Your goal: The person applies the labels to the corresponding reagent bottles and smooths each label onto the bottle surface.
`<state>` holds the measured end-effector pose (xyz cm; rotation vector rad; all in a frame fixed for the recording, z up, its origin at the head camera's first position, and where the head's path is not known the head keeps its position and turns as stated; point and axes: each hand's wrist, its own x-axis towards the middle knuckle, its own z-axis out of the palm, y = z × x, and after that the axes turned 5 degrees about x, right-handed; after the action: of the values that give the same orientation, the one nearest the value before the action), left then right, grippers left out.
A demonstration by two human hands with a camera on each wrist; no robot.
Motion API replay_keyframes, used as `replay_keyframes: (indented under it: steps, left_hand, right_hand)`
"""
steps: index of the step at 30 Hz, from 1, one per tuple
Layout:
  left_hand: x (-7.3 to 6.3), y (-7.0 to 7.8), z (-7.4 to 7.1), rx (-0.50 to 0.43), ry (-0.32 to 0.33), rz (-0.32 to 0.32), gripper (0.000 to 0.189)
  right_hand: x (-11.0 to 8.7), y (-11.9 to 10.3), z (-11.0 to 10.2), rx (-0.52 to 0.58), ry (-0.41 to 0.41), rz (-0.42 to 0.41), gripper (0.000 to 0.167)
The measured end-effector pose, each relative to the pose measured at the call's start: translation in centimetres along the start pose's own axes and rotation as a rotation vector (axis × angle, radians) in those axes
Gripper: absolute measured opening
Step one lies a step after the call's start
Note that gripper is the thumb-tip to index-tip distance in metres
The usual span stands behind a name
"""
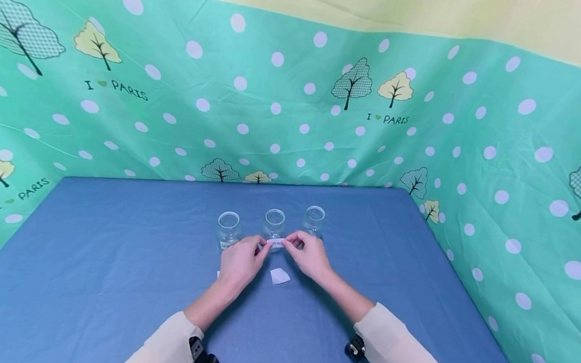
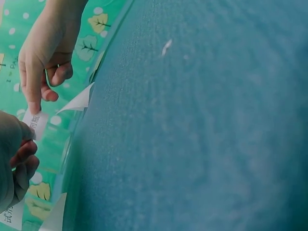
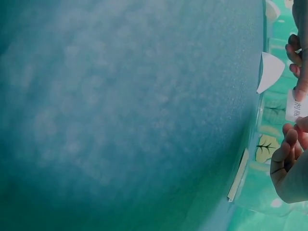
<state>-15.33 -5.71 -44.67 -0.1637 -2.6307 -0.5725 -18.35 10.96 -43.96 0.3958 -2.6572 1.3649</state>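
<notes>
In the head view, your left hand (image 1: 240, 261) and right hand (image 1: 310, 255) are closed to a pinch, each holding one end of a small white label (image 1: 276, 243) before the middle jar (image 1: 275, 221); whether it touches the glass cannot be told. The left jar (image 1: 229, 223) stands just beyond your left hand, the right jar (image 1: 315, 215) just beyond your right. A paper slip (image 1: 279, 276) lies between your wrists. The blue surface (image 1: 123, 260) stretches wide leftward of your left hand, less far to its right edge; its back edge meets a green curtain (image 1: 284, 125) beyond the jars.

In the left wrist view, your left thumb covers one edge of the printed label, the right fingertips its other.

In the right wrist view, the surface runs broadly on your near side of both hands.
</notes>
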Motion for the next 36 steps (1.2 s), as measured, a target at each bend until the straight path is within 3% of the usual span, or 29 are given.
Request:
replay_keyframes:
  steps: [22, 26, 32, 36]
  left_hand:
    - [0.25, -0.38, -0.08, -0.025, -0.046, -0.028, 0.017]
    - [0.21, -0.30, -0.22, -0.020, -0.047, -0.045, 0.023]
    - [0.48, -0.18, -0.36, -0.042, -0.097, -0.072, 0.049]
    - [0.75, -0.47, -0.13, -0.069, -0.148, -0.089, 0.060]
  right_hand:
    - [0.51, 0.31, 0.21, -0.024, 0.014, 0.008, 0.011]
    - [0.57, 0.18, 0.10, -0.026, 0.005, 0.024, 0.022]
    - [0.80, -0.05, -0.08, -0.050, -0.025, 0.052, 0.048]
    - [0.84, 0.00, -0.07, -0.077, -0.089, 0.062, 0.051]
